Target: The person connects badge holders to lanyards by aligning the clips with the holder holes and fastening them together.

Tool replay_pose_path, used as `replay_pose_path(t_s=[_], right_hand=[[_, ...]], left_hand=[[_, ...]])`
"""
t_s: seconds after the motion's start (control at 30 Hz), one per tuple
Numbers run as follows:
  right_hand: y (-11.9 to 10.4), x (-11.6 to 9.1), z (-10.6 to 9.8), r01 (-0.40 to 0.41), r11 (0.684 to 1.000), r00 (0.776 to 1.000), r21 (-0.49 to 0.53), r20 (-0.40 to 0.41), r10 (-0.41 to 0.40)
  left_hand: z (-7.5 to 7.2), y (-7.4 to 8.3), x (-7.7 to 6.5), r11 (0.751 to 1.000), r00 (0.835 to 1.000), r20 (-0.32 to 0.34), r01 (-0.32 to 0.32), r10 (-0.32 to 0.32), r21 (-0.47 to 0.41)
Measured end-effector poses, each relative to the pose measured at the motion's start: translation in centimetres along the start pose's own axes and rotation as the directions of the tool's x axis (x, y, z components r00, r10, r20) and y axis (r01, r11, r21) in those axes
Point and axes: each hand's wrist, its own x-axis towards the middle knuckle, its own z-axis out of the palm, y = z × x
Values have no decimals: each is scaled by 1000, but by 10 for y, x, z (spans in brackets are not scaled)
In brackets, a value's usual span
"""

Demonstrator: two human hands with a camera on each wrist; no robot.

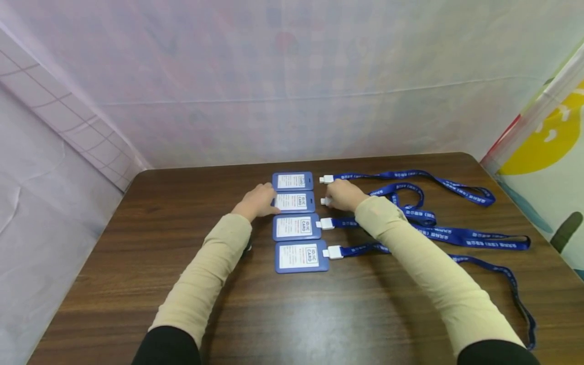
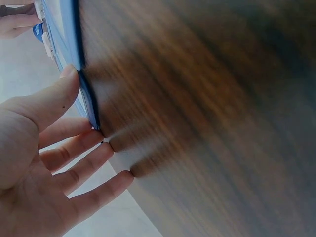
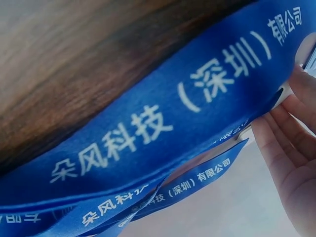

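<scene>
Several blue ID card holders with white inserts lie in a column on the brown table. My left hand (image 1: pixel 257 201) holds the left end of the second card holder (image 1: pixel 295 202) from the back, thumb at one corner and index finger at the other; the other fingertips touch the wood. To the right, my right hand (image 1: pixel 345 195) pinches a blue lanyard (image 3: pixel 163 113) near its white clip (image 1: pixel 325 201), which is apart from that card holder. The rearmost card holder (image 1: pixel 292 181) also lies apart from its lanyard's clip (image 1: pixel 326 179).
Two nearer card holders, the third (image 1: pixel 296 226) and the front one (image 1: pixel 301 256), have white clips at their right ends. Their lanyards (image 1: pixel 479 239) run right, partly under my right sleeve. A pale cloth (image 1: pixel 292 86) hangs behind the table (image 1: pixel 191 263).
</scene>
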Motion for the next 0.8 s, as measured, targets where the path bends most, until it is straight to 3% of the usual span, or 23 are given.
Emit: replay_pose_path(t_s=[0.27,0.8], right_hand=[[-4,2,-1,-23,1000,1000,11,20,22],[-4,6,3,22,1000,1000,-6,-20,-22]], left_hand=[[1,0,0,1000,1000,-3,-5,5,5],[-1,3,2,999,1000,-15,-6,7,36]])
